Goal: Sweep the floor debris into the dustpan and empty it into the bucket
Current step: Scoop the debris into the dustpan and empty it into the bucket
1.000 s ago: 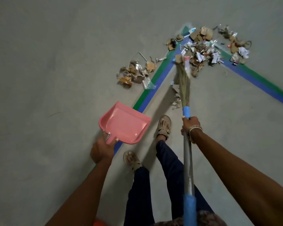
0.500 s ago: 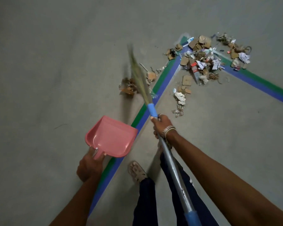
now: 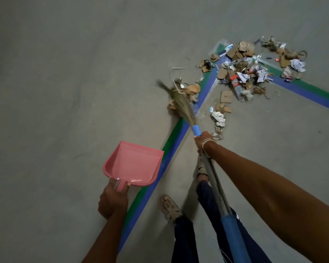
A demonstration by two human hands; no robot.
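Note:
My left hand [image 3: 113, 201] grips the handle of a pink dustpan [image 3: 134, 164], held empty above the floor left of the tape line. My right hand [image 3: 202, 140] holds the grey broom handle [image 3: 214, 182] just below its blue collar. The straw broom head [image 3: 180, 102] lies on a small clump of cardboard scraps [image 3: 192, 90] left of the tape. The main pile of debris [image 3: 243, 73], made of cardboard, crumpled paper and wrappers, sits at the tape corner, beyond and right of the broom. No bucket is in view.
Green and blue floor tape [image 3: 171, 141] runs diagonally from the bottom up to a corner near the pile, then off right. My sandalled feet [image 3: 170, 207] stand right of the tape. Loose foil and paper bits [image 3: 218, 118] lie just past my right hand.
The broom swung from the main pile across the tape to the left clump and now rests on it. The dustpan shifted a little lower and left.

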